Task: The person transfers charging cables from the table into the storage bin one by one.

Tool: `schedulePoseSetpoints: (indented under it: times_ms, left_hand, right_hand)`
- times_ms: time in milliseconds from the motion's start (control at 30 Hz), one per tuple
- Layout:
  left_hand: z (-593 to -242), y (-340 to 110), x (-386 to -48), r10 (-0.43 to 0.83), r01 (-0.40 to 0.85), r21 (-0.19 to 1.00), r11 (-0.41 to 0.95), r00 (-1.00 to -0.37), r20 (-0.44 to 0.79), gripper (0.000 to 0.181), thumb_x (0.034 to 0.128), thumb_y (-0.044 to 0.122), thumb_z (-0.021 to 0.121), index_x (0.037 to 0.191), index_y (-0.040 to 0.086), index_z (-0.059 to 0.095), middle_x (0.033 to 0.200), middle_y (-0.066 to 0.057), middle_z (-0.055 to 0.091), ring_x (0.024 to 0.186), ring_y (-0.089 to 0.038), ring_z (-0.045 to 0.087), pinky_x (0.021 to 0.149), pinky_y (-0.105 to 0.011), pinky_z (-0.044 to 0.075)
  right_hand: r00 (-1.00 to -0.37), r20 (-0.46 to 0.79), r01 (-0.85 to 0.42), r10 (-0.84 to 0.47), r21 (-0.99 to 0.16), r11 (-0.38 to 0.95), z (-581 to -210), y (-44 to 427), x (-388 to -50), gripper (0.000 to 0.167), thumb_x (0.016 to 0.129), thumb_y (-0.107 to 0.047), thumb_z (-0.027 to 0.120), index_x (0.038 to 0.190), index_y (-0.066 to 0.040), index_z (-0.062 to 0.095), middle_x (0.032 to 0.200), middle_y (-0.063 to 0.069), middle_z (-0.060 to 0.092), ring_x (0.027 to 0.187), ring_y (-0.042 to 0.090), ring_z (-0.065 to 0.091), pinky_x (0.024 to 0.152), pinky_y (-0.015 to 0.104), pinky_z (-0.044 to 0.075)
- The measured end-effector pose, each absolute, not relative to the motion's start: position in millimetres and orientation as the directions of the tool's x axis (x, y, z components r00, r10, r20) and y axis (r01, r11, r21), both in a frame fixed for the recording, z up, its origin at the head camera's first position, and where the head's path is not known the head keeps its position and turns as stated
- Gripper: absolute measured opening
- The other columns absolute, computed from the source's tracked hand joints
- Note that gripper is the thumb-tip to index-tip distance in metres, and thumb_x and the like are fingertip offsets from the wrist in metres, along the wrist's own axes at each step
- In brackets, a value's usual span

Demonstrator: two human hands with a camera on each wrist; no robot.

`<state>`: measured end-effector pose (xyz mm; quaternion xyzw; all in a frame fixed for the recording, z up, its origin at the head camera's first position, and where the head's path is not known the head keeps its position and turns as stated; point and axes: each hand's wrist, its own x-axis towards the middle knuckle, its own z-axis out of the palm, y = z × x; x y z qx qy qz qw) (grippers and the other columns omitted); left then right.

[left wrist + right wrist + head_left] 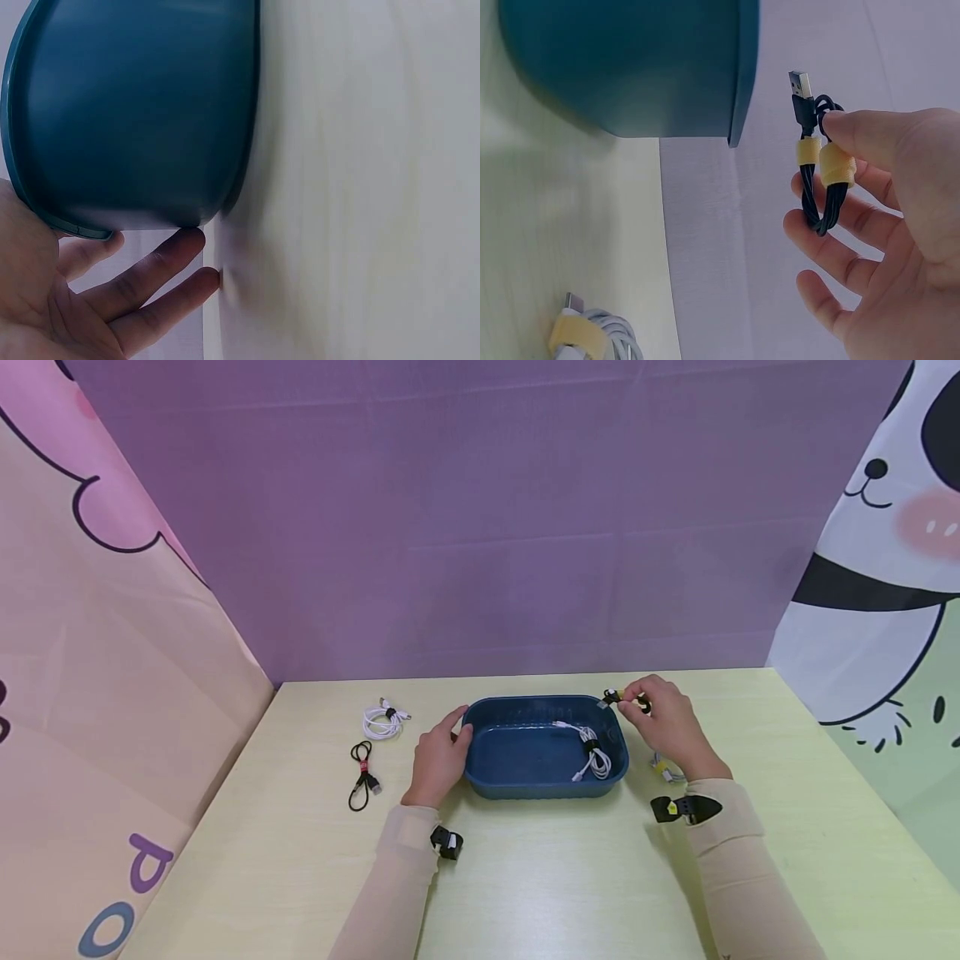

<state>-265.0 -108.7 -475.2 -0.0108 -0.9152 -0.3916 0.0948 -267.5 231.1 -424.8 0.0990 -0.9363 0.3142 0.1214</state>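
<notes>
1. Left sleeve (382, 889) and right sleeve (750, 877) reach in from the near side of the tub (543, 790); a low swing could knock a wrist camera (447, 842) against its wall.
2. The left hand (437, 764) touches the tub's left side, fingers spread rather than clenched. So light-looking a touch might let the tub slide if something bumped its right end.
3. The right hand (667, 727) pinches the black cord (808, 187), bundled in yellow straps (837, 165), by the tub's far right corner. Its plug looks level with the rim — how far across is hard to tell. Released short, it could drop outside.
4. The pinch catches only part of the bundle, so the loose loop might snag on the rim or twist free.
5. Inside the tub, toward its right end, lies a white cord (596, 762); anything dropped on those coils could tangle.
6. Right of the tub, a grey cord (667, 770) lies below the right wrist — a lowered cuff could drag it.
7. Left of the tub rest a white coil (384, 725) and a red-tied cord (363, 767); a leftward shove could scatter them.
</notes>
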Motion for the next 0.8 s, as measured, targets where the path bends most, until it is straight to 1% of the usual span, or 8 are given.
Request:
schedulePoseSetpoints:
  times_ms: [267,533,700,800]
  left_hand:
    - [-475.4,-108.5,-264.8,-0.052,0.097,0.714,0.694,-0.982,0.184,0.043,0.1062,0.030,0.054,0.148,0.021,0.056,0.090,-0.011,0.076,0.068,-0.021,0.065,0.059,-0.029,0.044]
    - [-475.5,-108.6,-264.1,-0.052,0.090,0.709,0.699,-0.983,0.176,0.043,0.1064,0.031,0.053,0.148,0.020,0.056,0.091,-0.011,0.076,0.072,-0.022,0.066,0.061,-0.030,0.045]
    - [-474.4,-108.3,-264.0,-0.051,0.093,0.712,0.696,-0.983,0.178,0.043,0.1064,0.030,0.054,0.148,0.020,0.056,0.088,-0.011,0.075,0.068,-0.020,0.064,0.058,-0.029,0.044]
    - [-474.2,-108.2,-264.3,-0.054,0.093,0.714,0.694,-0.982,0.180,0.043,0.1063,0.029,0.054,0.148,0.020,0.056,0.086,-0.011,0.074,0.065,-0.019,0.062,0.057,-0.028,0.043]
  right_hand:
    - [-0.946,0.302,-0.277,-0.120,-0.558,0.782,-425.0,230.1,-267.5,0.010,0.101,-0.014,0.063,0.106,-0.005,0.062,0.121,0.019,0.064,0.105,0.036,0.053,0.089,0.051,0.044]
    - [-0.947,0.295,-0.280,-0.128,-0.559,0.780,-423.6,227.8,-265.9,0.009,0.101,-0.013,0.064,0.105,-0.006,0.062,0.121,0.018,0.064,0.103,0.034,0.052,0.087,0.047,0.044]
    - [-0.941,0.309,-0.294,-0.137,-0.550,0.782,-424.4,226.9,-267.1,0.009,0.101,-0.014,0.064,0.104,-0.007,0.062,0.121,0.017,0.065,0.103,0.033,0.052,0.086,0.046,0.041]
    - [-0.937,0.320,-0.306,-0.143,-0.547,0.779,-425.3,226.2,-268.2,0.009,0.100,-0.014,0.066,0.103,-0.006,0.063,0.121,0.018,0.065,0.104,0.035,0.053,0.089,0.049,0.040]
